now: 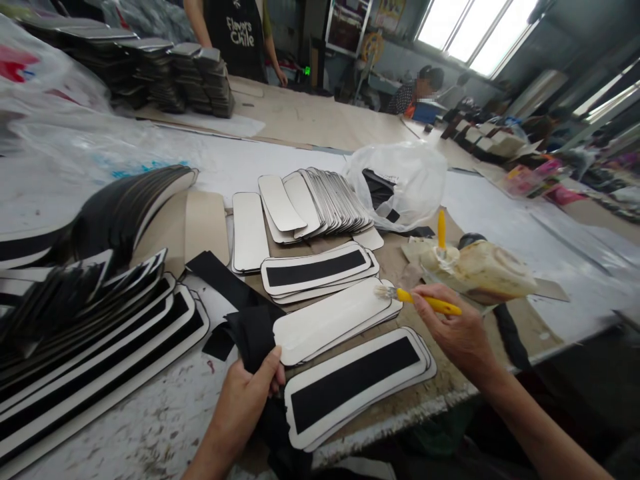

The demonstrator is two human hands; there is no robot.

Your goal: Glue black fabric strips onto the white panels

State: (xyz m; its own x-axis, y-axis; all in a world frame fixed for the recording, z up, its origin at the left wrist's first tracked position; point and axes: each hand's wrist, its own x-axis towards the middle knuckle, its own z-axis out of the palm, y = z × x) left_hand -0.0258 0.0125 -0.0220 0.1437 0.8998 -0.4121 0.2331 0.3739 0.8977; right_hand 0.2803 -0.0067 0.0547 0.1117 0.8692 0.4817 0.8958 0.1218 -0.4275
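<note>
My right hand point(453, 320) is closed round a yellow-handled brush point(425, 301), its bristles resting on the far end of a plain white oblong panel point(325, 320). My left hand point(247, 393) presses its thumb on the near end of that panel, with black fabric strips point(250, 333) under the fingers. Nearer to me lies a white panel with a black strip point(357, 380) stuck on it. Another such stack point(317, 270) lies beyond the plain panel.
A glue-caked pot point(477, 270) with a second yellow brush stands right of my hand. Fanned blank panels point(320, 200), a plastic bag point(400, 183), and finished stacks point(95, 347) at left. Dark stacks point(175, 77) and other people stand at the back.
</note>
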